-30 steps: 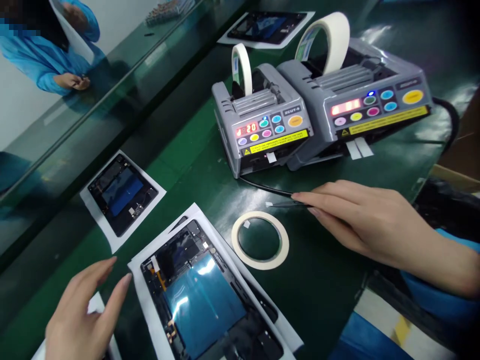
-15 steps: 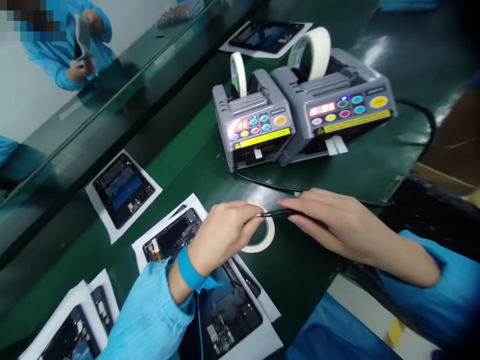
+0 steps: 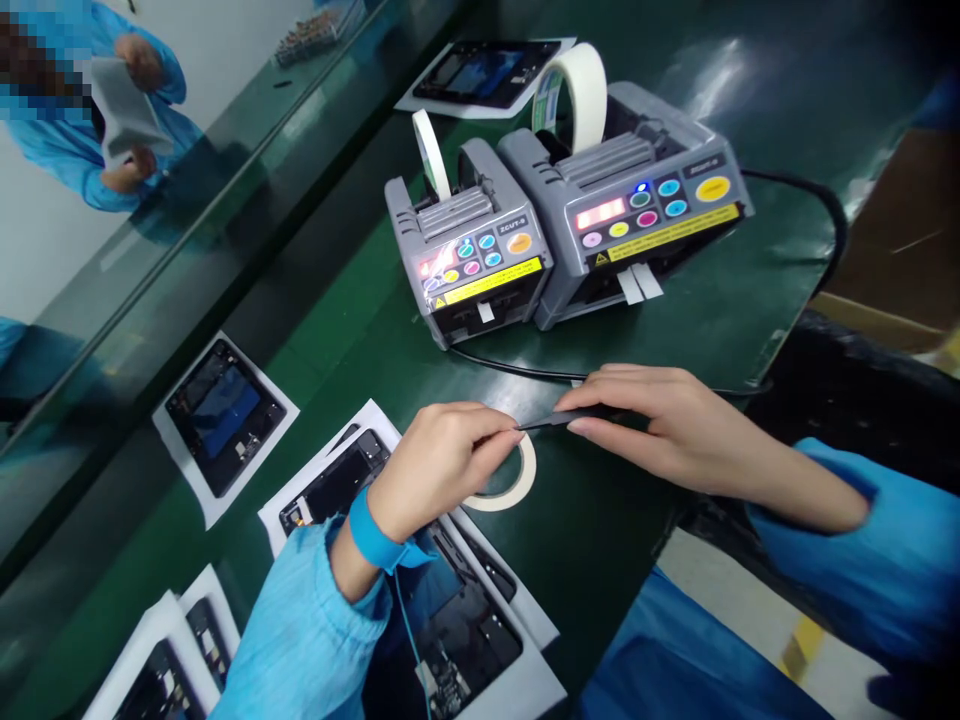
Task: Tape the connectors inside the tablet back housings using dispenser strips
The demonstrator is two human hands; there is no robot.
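Black tweezers [image 3: 551, 420] lie between my hands, above a roll of cream tape [image 3: 517, 487] flat on the green table. My right hand [image 3: 660, 420] is closed around their body, thumb below and fingers above. At their tips, the thumb and forefinger of my left hand [image 3: 442, 455] are pinched together; anything small between them is hidden. A blue strap [image 3: 373, 530] with a thin cord circles my left wrist. Under my left forearm lies an opened tablet [image 3: 469, 640] on white sheeting, its dark inside facing up.
Two grey tape dispensers [image 3: 480, 250] with lit displays stand beyond my hands, short tape ends sticking out. A black cable [image 3: 517, 370] runs in front of them. More opened tablets [image 3: 225, 405] lie at left and back. Across the glass divider, a person in blue sleeves [image 3: 161, 75] holds a pale sheet.
The whole view has shifted, so the dispensers appear further left. The tweezers' prongs look closer together, and both hands keep hold. Across the divider, the person's pale sheet is spread wider.
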